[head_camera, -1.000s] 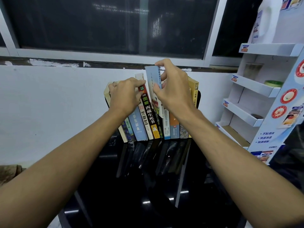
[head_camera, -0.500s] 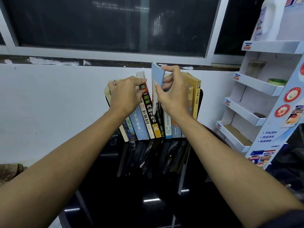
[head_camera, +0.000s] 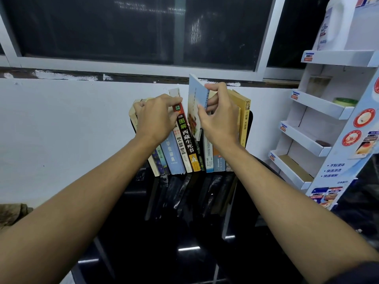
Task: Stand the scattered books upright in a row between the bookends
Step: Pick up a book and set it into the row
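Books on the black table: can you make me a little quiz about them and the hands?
1. True or false: the light blue book sticks up higher than the other books in the row.
2. Which hand pinches the light blue book? A) left hand B) right hand
3. Fill in: the left hand presses on the tops of books that lean to the ____.

Key: 1 true; 2 B; 3 left. The yellow book stands at the right end of the row, on the black table.
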